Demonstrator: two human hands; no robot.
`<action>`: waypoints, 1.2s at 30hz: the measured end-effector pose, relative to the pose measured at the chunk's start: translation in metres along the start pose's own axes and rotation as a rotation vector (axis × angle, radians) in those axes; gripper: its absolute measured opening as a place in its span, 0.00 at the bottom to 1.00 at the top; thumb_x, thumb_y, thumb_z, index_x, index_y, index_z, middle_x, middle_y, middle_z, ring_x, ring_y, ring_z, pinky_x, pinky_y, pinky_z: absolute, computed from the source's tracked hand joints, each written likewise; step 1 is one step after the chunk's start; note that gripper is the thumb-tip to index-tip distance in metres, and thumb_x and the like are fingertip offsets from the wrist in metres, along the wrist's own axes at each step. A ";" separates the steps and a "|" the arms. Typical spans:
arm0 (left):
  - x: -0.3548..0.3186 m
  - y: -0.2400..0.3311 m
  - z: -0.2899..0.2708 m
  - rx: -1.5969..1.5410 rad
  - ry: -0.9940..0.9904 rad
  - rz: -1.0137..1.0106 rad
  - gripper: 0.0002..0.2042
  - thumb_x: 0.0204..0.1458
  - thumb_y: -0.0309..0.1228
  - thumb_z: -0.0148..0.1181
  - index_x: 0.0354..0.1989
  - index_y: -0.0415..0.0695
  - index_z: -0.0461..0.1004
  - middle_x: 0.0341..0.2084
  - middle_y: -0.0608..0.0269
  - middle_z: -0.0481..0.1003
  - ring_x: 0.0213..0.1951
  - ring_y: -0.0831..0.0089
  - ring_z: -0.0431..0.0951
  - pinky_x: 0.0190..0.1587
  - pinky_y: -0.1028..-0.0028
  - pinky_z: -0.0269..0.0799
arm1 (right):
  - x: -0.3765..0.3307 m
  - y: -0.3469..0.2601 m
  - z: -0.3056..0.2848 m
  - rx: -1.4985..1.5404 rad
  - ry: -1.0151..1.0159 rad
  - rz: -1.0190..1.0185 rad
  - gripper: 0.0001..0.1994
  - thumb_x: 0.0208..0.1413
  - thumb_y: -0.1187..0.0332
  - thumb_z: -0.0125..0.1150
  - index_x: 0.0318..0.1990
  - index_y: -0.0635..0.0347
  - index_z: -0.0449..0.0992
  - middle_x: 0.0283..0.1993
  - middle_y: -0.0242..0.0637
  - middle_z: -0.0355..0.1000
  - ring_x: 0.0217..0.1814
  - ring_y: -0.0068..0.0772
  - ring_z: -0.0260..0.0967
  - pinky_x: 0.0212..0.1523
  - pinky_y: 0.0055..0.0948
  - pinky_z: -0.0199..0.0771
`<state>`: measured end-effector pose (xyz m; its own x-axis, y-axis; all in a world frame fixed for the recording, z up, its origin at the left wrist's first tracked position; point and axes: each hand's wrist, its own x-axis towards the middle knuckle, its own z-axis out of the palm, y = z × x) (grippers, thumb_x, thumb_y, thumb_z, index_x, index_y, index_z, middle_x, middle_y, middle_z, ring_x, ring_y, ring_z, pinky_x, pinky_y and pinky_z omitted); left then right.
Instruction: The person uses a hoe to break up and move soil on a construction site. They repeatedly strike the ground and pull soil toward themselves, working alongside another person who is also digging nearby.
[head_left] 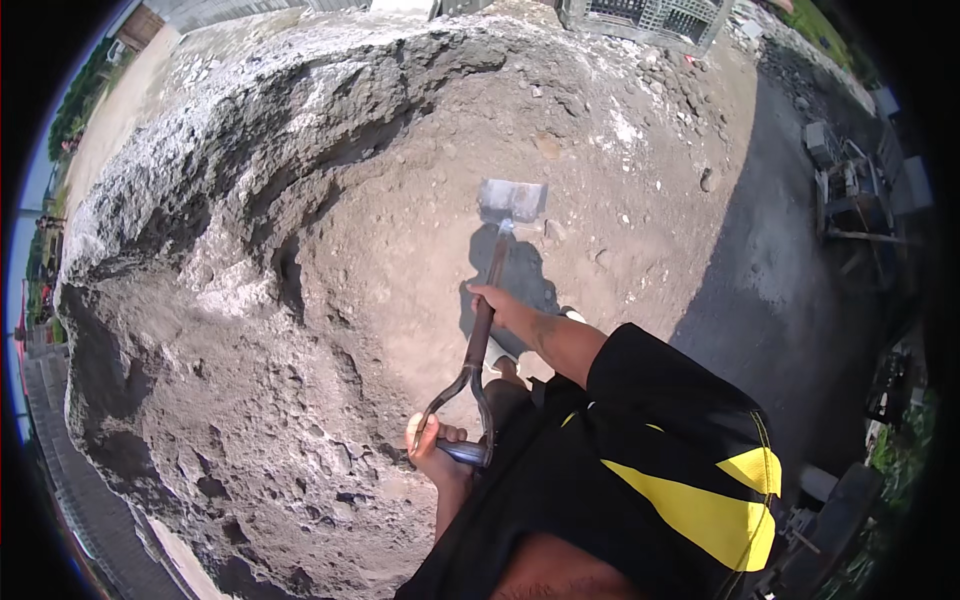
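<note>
From where I watch, the nearest thing is the black-and-yellow shirt [690, 490], close to the right of the shovel [481, 335] at its handle end. My left hand [430, 450] is curled around the crossbar of the shovel's D-shaped grip. My right hand [490, 300] is closed around the shaft farther up, so it is the nearer of the two to the blade [512, 200].

What counts most, I judge, is the shovel's long axis: it runs from the left hand straight out ahead, leaning slightly right, through the right hand to the flat grey blade at the far end. I can't tell whether the blade presses on the ground or hangs just above it.

One light shoe [500, 353] shows just right of the shaft, which leaves little room on that side. A dark shadow [530, 270] lies along the shovel's upper part. Left of the shovel rises a rough, pitted bank of earth [230, 330], which curves around beyond the blade and would block a swing that way. Loose stones are scattered right of the blade; farthest, past it, stand grey crates [645, 20].
</note>
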<state>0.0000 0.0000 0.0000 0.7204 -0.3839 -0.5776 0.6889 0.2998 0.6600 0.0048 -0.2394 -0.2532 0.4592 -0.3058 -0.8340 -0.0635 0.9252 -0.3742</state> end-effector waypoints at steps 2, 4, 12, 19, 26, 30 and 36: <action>0.014 -0.036 0.057 -0.056 0.193 0.007 0.08 0.47 0.25 0.56 0.33 0.44 0.62 0.13 0.70 0.59 0.13 0.79 0.61 0.16 0.80 0.60 | -0.024 -0.027 -0.020 -0.037 -0.055 0.049 0.16 0.48 0.57 0.61 0.33 0.61 0.69 0.26 0.40 0.71 0.23 0.28 0.69 0.24 0.28 0.71; 0.098 -0.040 0.082 -0.059 0.079 -0.004 0.10 0.46 0.22 0.54 0.38 0.41 0.63 0.15 0.67 0.61 0.14 0.77 0.62 0.17 0.76 0.62 | -0.026 -0.047 0.018 -0.051 -0.073 0.037 0.15 0.48 0.56 0.61 0.31 0.59 0.69 0.25 0.38 0.71 0.23 0.27 0.69 0.25 0.27 0.71; 0.188 -0.087 0.228 -0.295 -0.003 -0.113 0.09 0.47 0.21 0.52 0.34 0.44 0.59 0.16 0.66 0.61 0.16 0.78 0.62 0.17 0.76 0.62 | -0.112 -0.181 0.046 -0.081 -0.030 0.052 0.11 0.60 0.65 0.37 0.28 0.57 0.64 0.21 0.29 0.62 0.20 0.24 0.61 0.28 0.27 0.71; 0.225 -0.074 0.234 -0.396 -0.131 -0.175 0.10 0.47 0.20 0.52 0.34 0.43 0.58 0.14 0.64 0.61 0.14 0.76 0.61 0.14 0.75 0.62 | -0.071 -0.183 0.041 -0.055 -0.076 -0.029 0.12 0.61 0.67 0.34 0.30 0.60 0.64 0.23 0.30 0.63 0.21 0.23 0.61 0.30 0.27 0.69; 0.347 -0.119 0.268 -0.145 -0.019 -0.071 0.12 0.43 0.18 0.51 0.36 0.41 0.60 0.15 0.64 0.61 0.14 0.75 0.62 0.15 0.75 0.60 | 0.072 -0.218 0.036 -0.410 0.131 -0.131 0.14 0.60 0.62 0.39 0.31 0.63 0.66 0.20 0.34 0.63 0.24 0.28 0.66 0.23 0.33 0.69; 0.341 -0.139 0.222 0.002 0.040 -0.228 0.13 0.41 0.18 0.50 0.37 0.40 0.61 0.15 0.64 0.62 0.14 0.74 0.63 0.16 0.74 0.61 | 0.061 -0.194 0.012 -0.537 0.163 -0.146 0.18 0.59 0.55 0.40 0.34 0.64 0.67 0.24 0.37 0.66 0.24 0.30 0.66 0.22 0.34 0.67; 0.344 -0.140 0.200 0.114 0.284 -0.153 0.21 0.37 0.18 0.49 0.45 0.39 0.62 0.15 0.62 0.63 0.12 0.72 0.63 0.13 0.72 0.61 | 0.091 -0.208 -0.009 -0.740 0.249 -0.062 0.23 0.57 0.48 0.41 0.28 0.60 0.70 0.24 0.34 0.66 0.21 0.25 0.62 0.19 0.27 0.60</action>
<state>0.1354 -0.3492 -0.1951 0.6140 -0.1534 -0.7743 0.7889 0.1521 0.5954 0.0518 -0.4616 -0.2550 0.2744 -0.4740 -0.8367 -0.6584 0.5415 -0.5227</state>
